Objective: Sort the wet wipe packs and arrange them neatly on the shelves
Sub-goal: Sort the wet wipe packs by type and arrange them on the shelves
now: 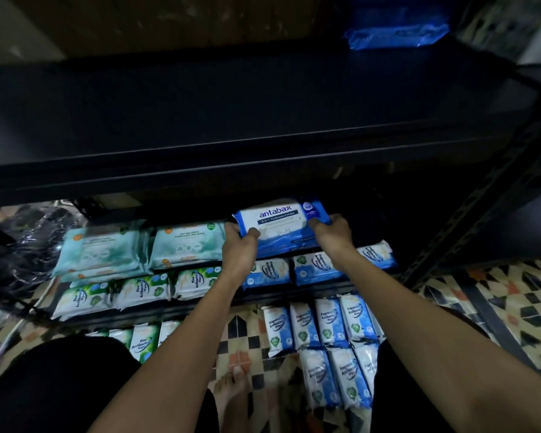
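A blue and white Antabax wipe pack [280,221] lies flat at the back of the low shelf [200,309]. My left hand [239,245] grips its left end and my right hand [333,234] grips its right end. To its left lie teal wipe packs [188,245]. Along the shelf front stand green pine wipe packs [141,290] and small blue fragrance wipe packs [314,268]. More blue fragrance packs [328,326] and green packs [144,339] lie on the floor below.
A dark upper shelf [263,120] overhangs the low one, with a blue pack [397,35] at its back right. A slotted metal upright [481,214] stands to the right. Black plastic bags [19,251] sit at the left. The floor is patterned tile [497,295]; my bare foot [231,389] rests there.
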